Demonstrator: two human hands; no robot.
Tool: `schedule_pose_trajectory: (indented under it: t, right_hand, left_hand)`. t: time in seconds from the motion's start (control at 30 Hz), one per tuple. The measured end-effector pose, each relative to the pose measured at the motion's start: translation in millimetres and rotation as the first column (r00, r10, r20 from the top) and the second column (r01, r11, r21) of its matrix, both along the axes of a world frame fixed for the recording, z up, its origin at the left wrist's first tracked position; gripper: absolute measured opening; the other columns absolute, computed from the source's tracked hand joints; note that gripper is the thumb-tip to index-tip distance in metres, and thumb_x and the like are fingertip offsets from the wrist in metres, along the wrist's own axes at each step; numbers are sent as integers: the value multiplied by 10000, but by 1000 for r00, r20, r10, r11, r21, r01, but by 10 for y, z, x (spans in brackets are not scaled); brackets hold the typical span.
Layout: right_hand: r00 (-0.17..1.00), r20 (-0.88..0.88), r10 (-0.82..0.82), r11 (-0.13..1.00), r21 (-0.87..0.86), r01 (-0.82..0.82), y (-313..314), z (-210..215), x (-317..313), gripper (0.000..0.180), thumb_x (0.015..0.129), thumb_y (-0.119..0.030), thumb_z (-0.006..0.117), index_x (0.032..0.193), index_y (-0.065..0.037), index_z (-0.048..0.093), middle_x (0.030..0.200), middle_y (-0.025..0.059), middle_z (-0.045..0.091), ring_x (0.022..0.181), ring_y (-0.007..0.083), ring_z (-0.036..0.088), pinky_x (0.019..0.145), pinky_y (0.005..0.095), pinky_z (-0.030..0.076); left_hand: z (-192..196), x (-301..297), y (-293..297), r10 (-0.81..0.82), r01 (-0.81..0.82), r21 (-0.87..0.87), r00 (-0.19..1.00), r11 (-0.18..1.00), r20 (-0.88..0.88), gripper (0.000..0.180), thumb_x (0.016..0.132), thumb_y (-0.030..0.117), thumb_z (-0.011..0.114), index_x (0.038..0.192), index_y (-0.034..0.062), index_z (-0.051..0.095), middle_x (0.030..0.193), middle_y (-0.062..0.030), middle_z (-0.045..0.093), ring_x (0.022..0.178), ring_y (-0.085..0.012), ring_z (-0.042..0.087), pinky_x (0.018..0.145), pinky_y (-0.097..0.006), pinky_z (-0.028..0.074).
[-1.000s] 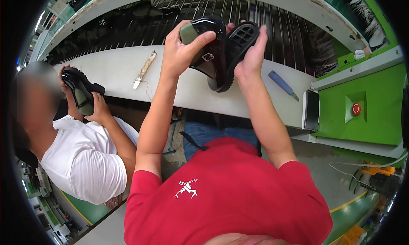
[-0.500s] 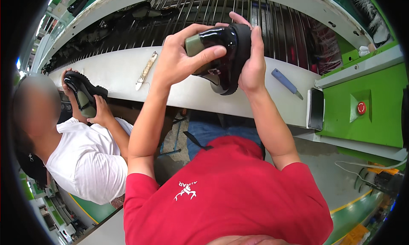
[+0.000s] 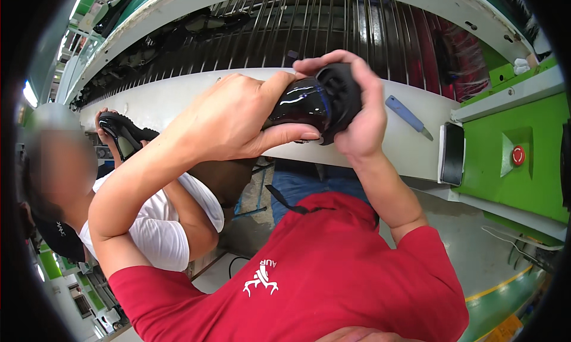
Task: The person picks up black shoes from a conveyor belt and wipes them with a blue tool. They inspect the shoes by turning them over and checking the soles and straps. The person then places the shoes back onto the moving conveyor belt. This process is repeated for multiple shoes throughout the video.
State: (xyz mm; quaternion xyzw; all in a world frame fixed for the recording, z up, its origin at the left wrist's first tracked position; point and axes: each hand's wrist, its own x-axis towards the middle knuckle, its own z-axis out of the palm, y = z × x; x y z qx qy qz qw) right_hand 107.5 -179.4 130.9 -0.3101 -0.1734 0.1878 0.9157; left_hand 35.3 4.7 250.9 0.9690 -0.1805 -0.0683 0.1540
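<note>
Both of my hands hold a glossy black shoe above the near side of the white ledge, its thick black sole turned to the right. My left hand grips the upper, thumb along the near side and fingers over the far side, partly hidden. Around the sole curls my right hand, palm on its right side and fingers over the top. Most of the shoe's left part is covered by my left hand. A blue-handled knife lies on the ledge to the right of my right hand.
At left, a person in a white shirt holds another black and olive shoe, close to my left arm. Metal rollers run beyond the white ledge, with more shoes far left. A green machine housing with a red button stands right.
The shoe has come down and nearer to me and has turned, so its olive panels no longer show. My left elbow has swung out left, and my left arm now covers the pale-handled tool's place.
</note>
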Motion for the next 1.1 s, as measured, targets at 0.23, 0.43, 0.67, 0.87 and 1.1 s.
schedule_pose_trajectory:
  t: [0.23, 0.43, 0.67, 0.87, 1.1]
  right_hand:
    - [997, 7, -74, 994, -77, 74, -56, 33, -10, 522, 1092, -333, 397, 1265, 105, 622, 1263, 237, 723, 1200, 260, 686, 1088, 393, 534]
    - [988, 151, -39, 989, -137, 60, -217, -46, 58, 528, 1104, -366, 371, 1318, 66, 585, 1321, 303, 688, 1300, 375, 663, 1154, 499, 521]
    - [933, 359, 3, 933, -337, 127, -470, 51, 222, 564, 1099, -339, 321, 1380, 66, 595, 1306, 223, 713, 1210, 278, 676, 1096, 414, 519]
    - [922, 388, 2, 901, -399, 166, -554, 82, 315, 519, 1113, -307, 336, 1332, 66, 623, 1254, 185, 703, 1163, 245, 663, 1054, 382, 511]
    - [921, 389, 10, 940, -318, 125, -482, 194, 162, 478, 1108, -269, 371, 1321, 67, 635, 1221, 176, 701, 1118, 235, 667, 1007, 364, 521]
  left_hand:
    - [70, 77, -86, -81, 81, 121, 997, 989, -9, 726, 906, 485, 874, 1316, -42, 586, 729, -231, 691, 657, -453, 707, 594, -481, 547]
    - [115, 270, -237, -171, 176, 130, 984, 976, -47, 729, 943, 489, 832, 1292, -93, 566, 617, -203, 622, 544, -445, 653, 520, -479, 499]
    - [136, 512, -463, -226, 228, 130, 974, 965, -35, 644, 989, 532, 757, 957, -88, 584, 547, -205, 590, 535, -449, 666, 522, -476, 533]
    - [-4, 573, -471, -201, 194, 106, 978, 975, 62, 844, 911, 528, 845, 1370, -125, 570, 596, -188, 610, 506, -415, 631, 490, -449, 472]
    - [-26, 281, -401, -142, 122, 131, 978, 984, 154, 881, 837, 561, 892, 1378, -74, 607, 666, -147, 659, 563, -380, 663, 542, -429, 485]
